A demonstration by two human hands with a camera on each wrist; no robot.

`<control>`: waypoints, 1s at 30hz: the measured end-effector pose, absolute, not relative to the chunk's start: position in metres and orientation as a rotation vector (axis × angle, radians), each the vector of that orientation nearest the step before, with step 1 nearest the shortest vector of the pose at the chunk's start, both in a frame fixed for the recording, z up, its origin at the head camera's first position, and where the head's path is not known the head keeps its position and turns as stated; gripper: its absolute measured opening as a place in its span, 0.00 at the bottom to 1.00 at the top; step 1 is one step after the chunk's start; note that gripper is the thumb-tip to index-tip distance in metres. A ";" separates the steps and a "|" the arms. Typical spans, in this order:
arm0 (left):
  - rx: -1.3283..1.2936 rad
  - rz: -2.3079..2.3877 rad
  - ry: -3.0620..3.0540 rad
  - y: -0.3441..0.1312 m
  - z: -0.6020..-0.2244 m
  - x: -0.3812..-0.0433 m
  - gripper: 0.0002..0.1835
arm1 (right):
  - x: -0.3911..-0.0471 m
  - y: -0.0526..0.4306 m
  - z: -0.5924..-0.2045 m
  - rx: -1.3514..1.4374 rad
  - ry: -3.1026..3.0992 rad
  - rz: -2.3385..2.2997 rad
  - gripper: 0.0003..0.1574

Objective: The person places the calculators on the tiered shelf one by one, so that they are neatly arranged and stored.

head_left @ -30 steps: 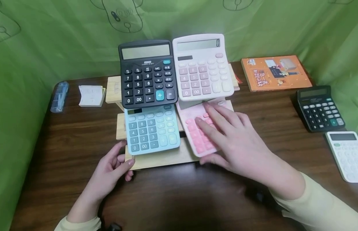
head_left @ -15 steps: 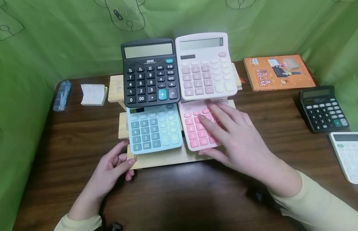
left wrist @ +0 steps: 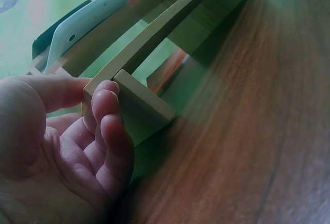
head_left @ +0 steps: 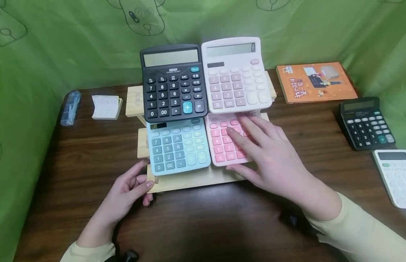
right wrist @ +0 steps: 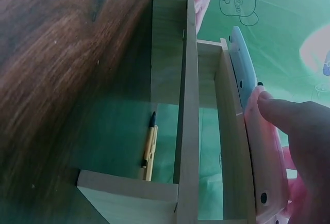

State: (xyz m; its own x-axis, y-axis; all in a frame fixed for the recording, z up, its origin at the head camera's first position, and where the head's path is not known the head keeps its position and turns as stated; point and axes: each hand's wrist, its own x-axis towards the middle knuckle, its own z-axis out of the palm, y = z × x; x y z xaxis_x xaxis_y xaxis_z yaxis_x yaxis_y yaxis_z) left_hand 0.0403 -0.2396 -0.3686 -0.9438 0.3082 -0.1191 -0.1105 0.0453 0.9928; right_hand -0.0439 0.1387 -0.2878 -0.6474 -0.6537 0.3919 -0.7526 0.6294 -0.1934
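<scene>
On a tiered wooden stand (head_left: 199, 181), four-square, lie a black calculator (head_left: 173, 83), a white-and-pink one (head_left: 235, 76), a light blue one (head_left: 176, 149) and a pink calculator (head_left: 221, 147). My left hand (head_left: 122, 196) pinches the stand's front left corner between thumb and fingers, also plain in the left wrist view. Across the pink calculator's keys spread the fingers of my right hand (head_left: 275, 163), covering its right part. The right thumb (right wrist: 281, 111) presses against its lower edge. The two upper calculators overlap the tops of the lower pair.
An orange book (head_left: 315, 83) lies at the back right. Farther right are another black calculator (head_left: 366, 123) and a white one (head_left: 393, 178). A paper pad (head_left: 106, 108) and a bluish clear case (head_left: 70, 108) lie left. A pen (right wrist: 150, 141) shows beneath the stand. Green curtains surround the table.
The pink calculator has slid up the stand under my right hand and turned from tilted to nearly straight, beside the blue one. My left hand keeps its hold on the stand's corner.
</scene>
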 end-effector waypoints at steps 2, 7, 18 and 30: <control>0.180 1.968 2.022 -0.241 -0.369 0.041 0.33 | -0.043 0.139 -0.289 1.141 -2.578 0.500 0.47; 0.190 1.964 2.024 -0.246 -0.368 0.039 0.33 | -0.044 0.141 -0.285 1.174 -2.591 0.509 0.45; 0.115 1.939 2.042 -0.242 -0.365 0.040 0.34 | -0.051 0.159 -0.265 1.307 -2.634 0.661 0.39; 0.074 1.916 2.041 -0.241 -0.367 0.040 0.32 | -0.101 0.259 -0.247 0.835 -2.720 0.988 0.09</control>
State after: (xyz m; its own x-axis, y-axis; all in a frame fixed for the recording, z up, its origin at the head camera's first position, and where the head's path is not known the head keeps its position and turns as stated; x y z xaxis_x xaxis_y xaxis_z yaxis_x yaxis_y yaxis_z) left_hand 0.0396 -0.2413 -0.3671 -0.9411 0.2663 -0.2083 -0.1912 0.0891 0.9775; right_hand -0.1005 0.2591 -0.2467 -0.8387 -0.4561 0.2976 -0.5408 0.6328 -0.5542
